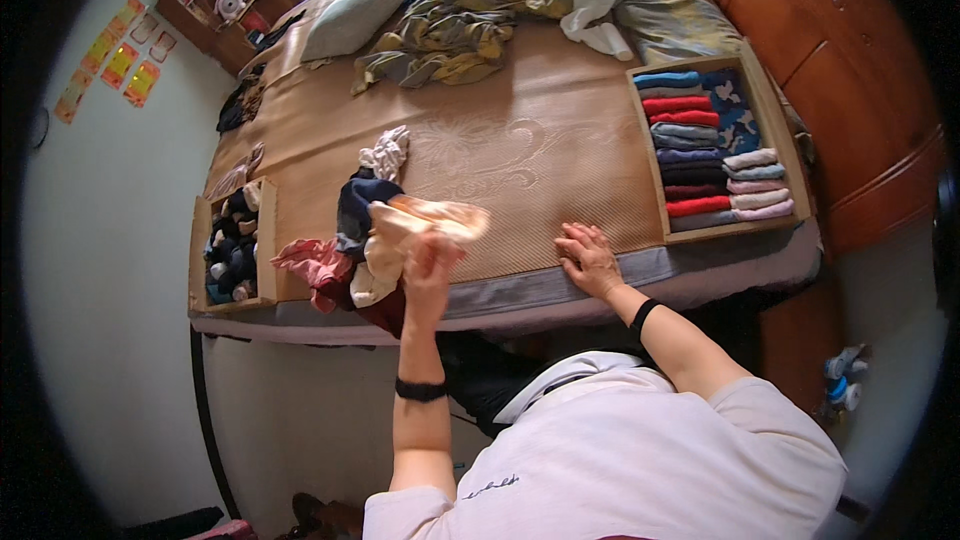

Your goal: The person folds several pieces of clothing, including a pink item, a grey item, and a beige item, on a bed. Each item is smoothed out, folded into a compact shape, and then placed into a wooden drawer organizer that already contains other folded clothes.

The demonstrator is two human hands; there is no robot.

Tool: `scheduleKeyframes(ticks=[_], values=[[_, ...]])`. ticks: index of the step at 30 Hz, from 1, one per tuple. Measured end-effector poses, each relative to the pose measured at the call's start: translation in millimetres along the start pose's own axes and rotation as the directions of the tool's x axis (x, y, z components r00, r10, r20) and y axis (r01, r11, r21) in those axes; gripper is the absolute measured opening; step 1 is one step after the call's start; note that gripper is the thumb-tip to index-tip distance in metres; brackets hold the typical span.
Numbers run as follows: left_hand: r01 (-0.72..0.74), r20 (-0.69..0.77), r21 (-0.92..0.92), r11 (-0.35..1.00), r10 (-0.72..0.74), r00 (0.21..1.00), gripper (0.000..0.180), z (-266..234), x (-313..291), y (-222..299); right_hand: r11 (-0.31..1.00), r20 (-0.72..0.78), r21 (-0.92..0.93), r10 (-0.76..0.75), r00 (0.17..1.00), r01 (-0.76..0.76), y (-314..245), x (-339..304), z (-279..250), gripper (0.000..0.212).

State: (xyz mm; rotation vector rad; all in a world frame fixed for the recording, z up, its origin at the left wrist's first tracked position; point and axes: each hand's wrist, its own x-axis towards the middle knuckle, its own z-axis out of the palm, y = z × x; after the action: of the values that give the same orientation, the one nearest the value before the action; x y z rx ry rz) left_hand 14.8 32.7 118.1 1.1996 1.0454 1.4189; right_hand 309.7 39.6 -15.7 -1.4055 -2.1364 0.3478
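My left hand (432, 262) is closed on a cream-coloured piece of clothing (440, 218), lifted over the front of the bed and partly blurred; its kind does not show. Around and below it lies a loose heap: a dark navy garment (362, 202), a pink garment (312, 265) and a pale patterned cloth (386, 152). My right hand (592, 260) lies flat on the woven mat (500, 155) near the front edge, fingers spread, holding nothing. To its right stands a wooden drawer box (652, 172) with folded clothes (698, 202) standing in rows, red, blue, dark and pale.
At the left edge of the bed stands a smaller wooden box (266, 240) full of dark rolled pieces. Toward the far side lie a crumpled olive blanket (450, 30), a pillow (362, 18) and a white cloth (592, 15). A carved wooden headboard (850, 70) rises at the right.
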Motion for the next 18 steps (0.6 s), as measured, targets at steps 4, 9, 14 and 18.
scheduleKeyframes(ticks=[4,9,14,18], values=[[0.297,0.431,0.145,0.944,-0.330,0.840,0.013,38.1,-57.6,-5.3,0.965,-0.011,0.260,0.020,1.000,-0.016,-3.6,-4.3,-5.6,0.058],[0.452,0.414,0.098,0.886,-0.450,0.791,0.011,45.0,-84.7,-6.5,0.855,0.000,0.518,0.043,0.999,-0.037,-10.5,-20.9,-13.7,0.028],[0.289,0.132,0.017,0.957,-0.289,0.948,0.008,19.1,-29.4,7.6,0.958,-0.310,0.266,0.191,0.931,-0.108,2.9,18.5,-33.3,0.007],[0.024,0.013,0.059,0.998,-0.025,1.000,0.004,27.6,20.4,56.8,0.897,-0.496,0.436,0.169,0.851,0.076,-38.5,68.8,-128.9,0.013]])
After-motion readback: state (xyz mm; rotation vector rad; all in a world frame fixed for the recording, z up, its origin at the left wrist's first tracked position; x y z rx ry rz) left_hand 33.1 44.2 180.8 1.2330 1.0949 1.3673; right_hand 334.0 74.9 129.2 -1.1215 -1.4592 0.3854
